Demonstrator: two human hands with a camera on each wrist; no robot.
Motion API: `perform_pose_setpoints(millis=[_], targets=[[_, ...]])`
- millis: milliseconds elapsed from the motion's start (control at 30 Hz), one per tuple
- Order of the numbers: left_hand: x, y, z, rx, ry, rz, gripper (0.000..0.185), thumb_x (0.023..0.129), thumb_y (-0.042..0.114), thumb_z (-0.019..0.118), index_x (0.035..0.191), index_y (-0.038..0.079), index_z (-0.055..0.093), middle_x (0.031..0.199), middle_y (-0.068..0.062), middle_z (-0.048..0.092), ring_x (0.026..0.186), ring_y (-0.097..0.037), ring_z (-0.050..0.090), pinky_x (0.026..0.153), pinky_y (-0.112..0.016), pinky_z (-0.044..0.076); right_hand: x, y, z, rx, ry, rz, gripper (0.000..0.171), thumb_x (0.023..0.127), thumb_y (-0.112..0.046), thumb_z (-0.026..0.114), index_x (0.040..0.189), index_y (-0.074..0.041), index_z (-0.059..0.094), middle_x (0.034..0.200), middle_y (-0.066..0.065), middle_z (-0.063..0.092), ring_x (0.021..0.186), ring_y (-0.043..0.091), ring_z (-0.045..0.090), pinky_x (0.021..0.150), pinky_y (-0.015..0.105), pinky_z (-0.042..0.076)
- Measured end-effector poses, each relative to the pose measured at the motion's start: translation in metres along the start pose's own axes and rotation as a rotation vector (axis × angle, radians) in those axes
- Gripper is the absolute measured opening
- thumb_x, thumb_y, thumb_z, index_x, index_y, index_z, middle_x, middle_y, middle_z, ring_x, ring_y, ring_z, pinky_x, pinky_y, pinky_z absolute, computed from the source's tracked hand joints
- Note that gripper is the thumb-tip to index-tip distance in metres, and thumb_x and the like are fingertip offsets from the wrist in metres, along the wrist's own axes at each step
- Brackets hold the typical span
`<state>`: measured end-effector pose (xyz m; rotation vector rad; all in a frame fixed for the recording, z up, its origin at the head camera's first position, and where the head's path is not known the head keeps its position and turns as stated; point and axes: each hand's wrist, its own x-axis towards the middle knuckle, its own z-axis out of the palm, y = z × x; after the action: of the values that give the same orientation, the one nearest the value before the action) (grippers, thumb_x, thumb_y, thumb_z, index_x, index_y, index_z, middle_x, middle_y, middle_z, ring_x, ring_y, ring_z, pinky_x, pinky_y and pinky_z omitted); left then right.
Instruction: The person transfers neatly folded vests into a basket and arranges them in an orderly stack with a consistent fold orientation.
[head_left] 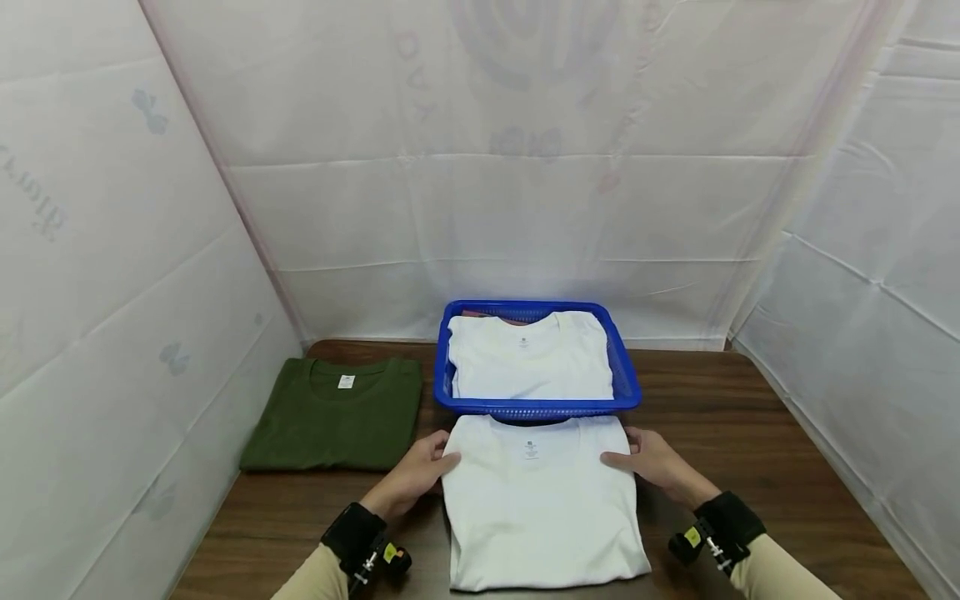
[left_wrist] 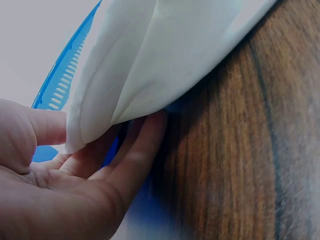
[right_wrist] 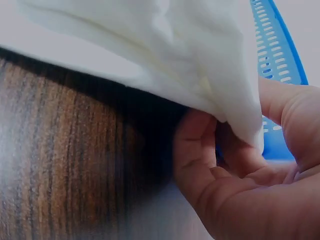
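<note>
A folded white T-shirt [head_left: 543,517] lies at the front of the table, its neckline toward the blue basket. My left hand [head_left: 420,468] pinches its left shoulder edge, thumb on top and fingers tucked beneath, as the left wrist view shows of the white cloth [left_wrist: 165,55]. On the opposite shoulder, my right hand [head_left: 660,462] pinches the cloth [right_wrist: 150,45] the same way. In both wrist views the gripped edge is raised above the wood. Behind the shirt stands the blue basket [head_left: 633,392], with another folded white T-shirt [head_left: 532,367] inside.
A folded dark green T-shirt [head_left: 337,425] lies at the left of the brown wooden table [head_left: 750,433]. Part of a reddish item [head_left: 480,314] shows at the basket's back, under the white shirt. White sheeting [head_left: 510,217] encloses the table behind and on both sides.
</note>
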<state>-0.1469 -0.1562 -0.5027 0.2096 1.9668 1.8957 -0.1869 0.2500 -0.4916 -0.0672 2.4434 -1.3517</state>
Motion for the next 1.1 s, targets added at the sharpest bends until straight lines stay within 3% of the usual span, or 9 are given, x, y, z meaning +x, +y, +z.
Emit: perform_pose_setpoints(millis=[100, 167, 300, 433, 567, 833, 1100], targets=[[0.000, 0.002, 0.000, -0.009, 0.022, -0.028, 0.031, 0.109, 0.015, 0.051, 0.131, -0.006, 0.048, 0.103, -0.013, 0.073, 0.083, -0.020, 0.070, 0.067, -0.036, 0.060, 0.001, 0.001, 0.001, 0.034, -0.026, 0.001, 0.064, 0.092, -0.029, 0.079, 0.136, 0.011, 0.057, 0.099, 0.009, 0.073, 0.087, 0.019, 0.065, 0.074, 0.033, 0.056], [0.000, 0.002, 0.001, 0.004, 0.047, -0.047, 0.034, 0.108, 0.016, 0.053, 0.134, -0.005, 0.045, 0.104, -0.013, 0.073, 0.080, -0.021, 0.070, 0.063, -0.037, 0.060, 0.000, 0.002, 0.001, 0.070, -0.056, -0.014, 0.060, 0.093, -0.028, 0.079, 0.136, 0.009, 0.058, 0.095, 0.005, 0.072, 0.084, 0.017, 0.064, 0.070, 0.032, 0.056], [0.003, 0.003, 0.002, 0.025, 0.092, -0.082, 0.052, 0.105, 0.019, 0.060, 0.147, -0.001, 0.035, 0.104, -0.014, 0.073, 0.077, -0.022, 0.071, 0.058, -0.038, 0.060, -0.001, 0.004, -0.002, 0.148, -0.167, -0.069, 0.066, 0.097, -0.024, 0.074, 0.147, 0.009, 0.046, 0.106, 0.011, 0.074, 0.091, 0.023, 0.070, 0.072, 0.042, 0.062], [0.007, 0.003, 0.001, 0.036, 0.093, -0.101, 0.067, 0.103, 0.015, 0.064, 0.157, 0.001, 0.027, 0.101, -0.015, 0.073, 0.075, -0.023, 0.072, 0.057, -0.040, 0.060, -0.001, 0.006, -0.006, 0.216, -0.259, -0.088, 0.071, 0.100, -0.019, 0.070, 0.154, 0.009, 0.033, 0.121, 0.022, 0.070, 0.096, 0.030, 0.072, 0.072, 0.052, 0.062], [0.012, -0.002, -0.004, 0.053, 0.084, -0.107, 0.065, 0.102, 0.010, 0.064, 0.156, -0.003, 0.030, 0.097, -0.015, 0.073, 0.074, -0.023, 0.072, 0.057, -0.039, 0.061, 0.000, 0.009, -0.007, 0.212, -0.252, -0.091, 0.074, 0.099, -0.017, 0.071, 0.155, 0.009, 0.029, 0.123, 0.024, 0.069, 0.094, 0.031, 0.073, 0.069, 0.052, 0.062], [0.018, -0.007, -0.012, 0.022, 0.077, -0.120, 0.068, 0.100, 0.010, 0.067, 0.157, -0.002, 0.030, 0.100, -0.013, 0.073, 0.078, -0.024, 0.073, 0.059, -0.041, 0.062, 0.004, 0.015, -0.007, 0.197, -0.218, -0.107, 0.075, 0.099, -0.015, 0.071, 0.154, 0.012, 0.028, 0.110, 0.021, 0.073, 0.089, 0.032, 0.074, 0.067, 0.051, 0.063], [0.013, -0.003, -0.009, 0.047, 0.081, -0.092, 0.062, 0.101, 0.008, 0.065, 0.153, -0.003, 0.034, 0.095, -0.012, 0.074, 0.072, -0.022, 0.072, 0.054, -0.038, 0.060, 0.002, 0.019, -0.007, 0.178, -0.217, -0.134, 0.058, 0.100, -0.016, 0.070, 0.146, 0.011, 0.045, 0.108, 0.018, 0.075, 0.086, 0.029, 0.074, 0.065, 0.049, 0.063]])
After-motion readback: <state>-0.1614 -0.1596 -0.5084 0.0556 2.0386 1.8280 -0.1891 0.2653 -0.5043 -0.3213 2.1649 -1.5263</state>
